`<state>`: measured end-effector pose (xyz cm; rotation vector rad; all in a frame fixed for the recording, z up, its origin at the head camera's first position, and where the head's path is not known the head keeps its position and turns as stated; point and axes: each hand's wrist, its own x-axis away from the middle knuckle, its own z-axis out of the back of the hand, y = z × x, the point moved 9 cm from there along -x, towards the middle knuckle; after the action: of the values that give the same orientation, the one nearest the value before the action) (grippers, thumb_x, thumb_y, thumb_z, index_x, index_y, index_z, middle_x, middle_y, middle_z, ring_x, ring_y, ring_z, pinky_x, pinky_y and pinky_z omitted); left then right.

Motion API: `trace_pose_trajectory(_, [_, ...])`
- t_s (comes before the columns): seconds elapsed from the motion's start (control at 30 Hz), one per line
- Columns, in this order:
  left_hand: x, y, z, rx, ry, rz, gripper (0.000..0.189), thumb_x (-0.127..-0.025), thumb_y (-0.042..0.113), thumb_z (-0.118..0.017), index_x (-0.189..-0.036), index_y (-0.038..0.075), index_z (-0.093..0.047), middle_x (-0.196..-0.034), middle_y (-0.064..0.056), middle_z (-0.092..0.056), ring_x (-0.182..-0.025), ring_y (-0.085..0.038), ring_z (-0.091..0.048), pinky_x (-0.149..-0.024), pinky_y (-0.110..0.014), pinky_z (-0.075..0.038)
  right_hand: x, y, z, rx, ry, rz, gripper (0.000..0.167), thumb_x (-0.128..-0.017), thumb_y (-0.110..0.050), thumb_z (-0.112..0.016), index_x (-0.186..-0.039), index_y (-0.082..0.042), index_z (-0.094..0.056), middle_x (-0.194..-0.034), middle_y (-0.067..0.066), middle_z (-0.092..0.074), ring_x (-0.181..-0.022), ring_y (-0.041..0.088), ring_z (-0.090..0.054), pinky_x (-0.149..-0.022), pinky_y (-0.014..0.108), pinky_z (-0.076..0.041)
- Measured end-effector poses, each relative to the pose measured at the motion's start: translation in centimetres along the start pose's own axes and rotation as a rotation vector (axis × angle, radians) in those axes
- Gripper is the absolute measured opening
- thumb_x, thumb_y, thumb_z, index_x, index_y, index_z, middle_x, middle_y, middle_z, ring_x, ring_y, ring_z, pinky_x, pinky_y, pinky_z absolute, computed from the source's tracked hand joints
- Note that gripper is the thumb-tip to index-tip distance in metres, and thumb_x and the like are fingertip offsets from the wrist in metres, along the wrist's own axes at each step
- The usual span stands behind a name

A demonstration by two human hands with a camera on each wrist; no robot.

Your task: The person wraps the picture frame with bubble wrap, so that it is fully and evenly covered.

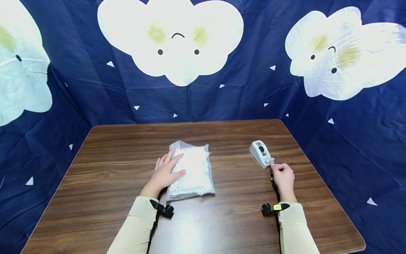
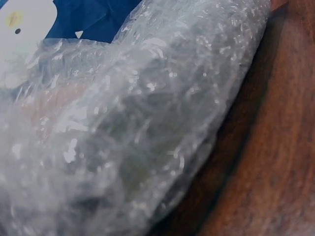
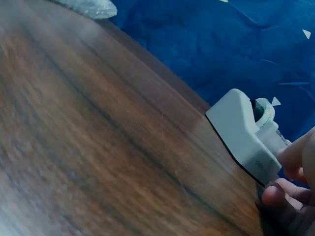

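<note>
A flat parcel in bubble wrap [image 1: 198, 173] lies near the middle of the table. My left hand [image 1: 163, 175] rests on its left part, fingers spread and nearly straight. In the left wrist view, the crinkled bubble wrap [image 2: 157, 113] fills most of the picture and hides the hand. At the right stands a white tape dispenser [image 1: 256, 152] with a roll in it. My right hand [image 1: 283, 178] is at its near, cutter end, thumb and forefinger pinching the tape there. Close up, the fingertips [image 3: 274, 195] sit right at the front of the dispenser [image 3: 238, 130].
The brown wood-grain table [image 1: 234, 218] has rounded corners. A dark blue cloth [image 1: 95, 95] with white clouds and small triangles hangs behind it and at both sides. Each wrist carries a black strapped camera [image 1: 166, 210].
</note>
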<state>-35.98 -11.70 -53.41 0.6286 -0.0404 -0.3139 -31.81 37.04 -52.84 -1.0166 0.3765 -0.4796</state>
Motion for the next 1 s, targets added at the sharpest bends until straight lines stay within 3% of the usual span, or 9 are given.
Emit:
trace_pose_trajectory(0.13, [0.0,0.1,0.0,0.001,-0.001,-0.002,0.075,-0.093,0.061,-0.061,-0.158,0.032,-0.037,-0.171,-0.001,-0.005,-0.152,-0.043,-0.008,-0.118,-0.066,0.003,-0.1,-0.1,0.2,0.119,0.001,0.029,0.018,-0.094,-0.013,-0.060,-0.081,0.000,-0.058,-0.118,0.024,-0.069,-0.043,-0.001,-0.055,-0.052,0.013,-0.045])
trace_pose_trajectory(0.23, [0.0,0.1,-0.1,0.005,-0.003,-0.003,0.076,-0.092,0.061,-0.061,-0.158,0.032,-0.037,-0.171,-0.001,-0.005,-0.152,-0.044,-0.008,-0.118,-0.067,0.003,0.0,-0.1,0.3,0.095,0.024,0.040,0.020,-0.094,-0.013,-0.060,-0.080,0.001,-0.059,-0.114,0.025,-0.066,-0.043,-0.001,-0.054,-0.051,0.013,-0.045])
trace_pose_trajectory(0.3, [0.0,0.1,-0.1,0.009,-0.006,-0.005,0.076,-0.092,0.062,-0.061,-0.158,0.032,-0.037,-0.171,-0.001,-0.005,-0.152,-0.044,-0.007,-0.118,-0.067,0.003,0.3,-0.5,0.7,0.052,0.082,0.074,0.023,-0.095,-0.014,-0.062,-0.081,0.003,-0.060,-0.106,0.021,-0.063,-0.054,-0.004,-0.051,-0.057,0.012,-0.043])
trace_pose_trajectory(0.43, [0.1,0.1,0.0,0.010,-0.001,-0.011,0.076,-0.092,0.062,-0.061,-0.157,0.032,-0.038,-0.171,-0.001,-0.005,-0.152,-0.044,-0.007,-0.117,-0.067,0.003,1.4,-2.5,0.6,-0.056,0.208,0.241,0.017,-0.091,-0.007,-0.065,-0.081,0.005,-0.061,-0.095,0.014,-0.051,-0.074,0.005,-0.044,-0.069,0.019,-0.038])
trace_pose_trajectory(0.5, [0.1,0.2,0.1,0.006,0.002,-0.015,0.075,-0.092,0.062,-0.062,-0.156,0.032,-0.039,-0.171,-0.002,-0.005,-0.152,-0.044,-0.007,-0.117,-0.068,0.003,2.2,-3.8,-0.1,-0.099,0.228,0.348,0.012,-0.088,-0.003,-0.065,-0.081,0.005,-0.061,-0.094,0.013,-0.050,-0.077,0.008,-0.043,-0.070,0.020,-0.035])
trace_pose_trajectory(0.6, [0.1,0.1,0.1,0.004,0.000,-0.019,0.071,-0.092,0.061,-0.061,-0.155,0.036,-0.042,-0.171,-0.001,-0.003,-0.152,-0.044,-0.007,-0.117,-0.068,0.003,3.5,-5.6,-2.2,-0.145,0.191,0.500,0.007,-0.085,0.002,-0.066,-0.081,0.004,-0.061,-0.091,0.016,-0.051,-0.077,0.010,-0.045,-0.071,0.020,-0.036])
trace_pose_trajectory(0.7, [0.1,0.1,0.0,0.004,-0.008,-0.023,0.067,-0.093,0.060,-0.061,-0.154,0.039,-0.043,-0.171,-0.001,-0.001,-0.152,-0.044,-0.007,-0.116,-0.069,0.004,4.7,-7.1,-4.5,-0.162,0.124,0.599,0.005,-0.083,0.003,-0.066,-0.081,0.002,-0.061,-0.086,0.016,-0.053,-0.075,0.011,-0.046,-0.069,0.019,-0.036])
trace_pose_trajectory(1.0, [0.0,1.2,0.3,-0.051,-0.013,-0.039,0.057,-0.094,0.054,-0.061,-0.147,0.033,-0.053,-0.170,-0.009,-0.005,-0.150,-0.049,-0.012,-0.114,-0.074,-0.003,6.5,-9.7,-9.6,-0.224,-0.048,0.679,0.008,-0.084,0.007,-0.063,-0.083,0.000,-0.060,-0.091,0.015,-0.054,-0.074,0.013,-0.047,-0.066,0.019,-0.038])
